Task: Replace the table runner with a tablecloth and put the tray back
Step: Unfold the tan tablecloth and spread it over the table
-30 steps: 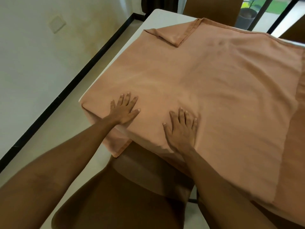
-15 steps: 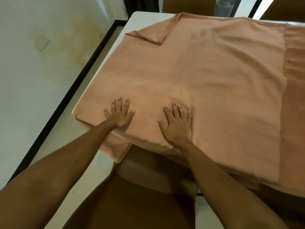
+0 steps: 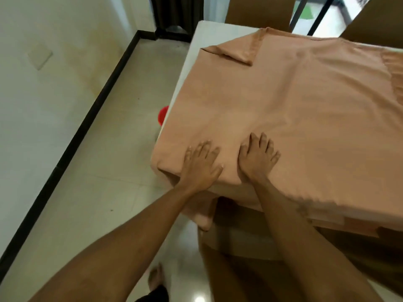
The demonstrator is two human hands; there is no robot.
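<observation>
Peach tablecloth (image 3: 294, 105) | near corner beneath both | left grip (image 3: 199, 164) released, pressing flat | right grip (image 3: 257, 159) released, pressing flat

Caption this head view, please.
The left hand and right hand press flat on the peach tablecloth at the near corner of the table.

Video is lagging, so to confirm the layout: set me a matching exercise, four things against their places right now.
Things: 1 left hand; 2 right hand; 3 folded-back corner; 4 red object.
Places: A below the left edge of the table; B far end of the tablecloth; C flat on the tablecloth's near corner; D flat on it, right of the other hand.
Pairs: 1-C; 2-D; 3-B; 4-A.
</observation>
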